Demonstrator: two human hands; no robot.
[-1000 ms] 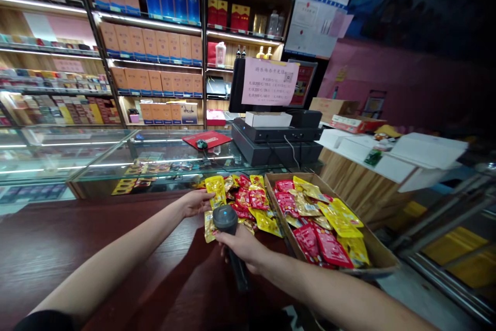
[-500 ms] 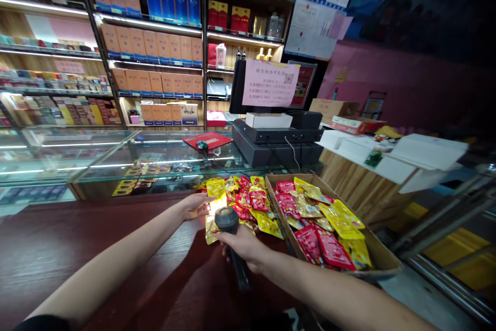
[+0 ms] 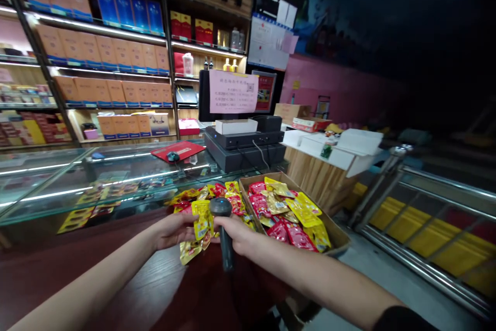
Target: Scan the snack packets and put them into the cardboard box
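My right hand is wrapped round the handle of a dark handheld barcode scanner, its rounded head uppermost. Just left of the scanner, my left hand pinches a small yellow snack packet held upright, close to the scanner head. Below that packet, a paler yellow packet shows near the brown tabletop; whether my fingers touch it I cannot tell. Behind both hands lies a loose pile of red and yellow snack packets, partly hidden by the hands.
On the right stands an open cardboard box with several red and yellow packets. Behind are a glass display counter, a mouse on a red mat and a monitor over a black cash drawer. A metal railing runs at far right.
My view has turned to the right, so the counter and shelves sit further left. The bright light on the packet has gone out, and the yellow packet now shows its printed face.
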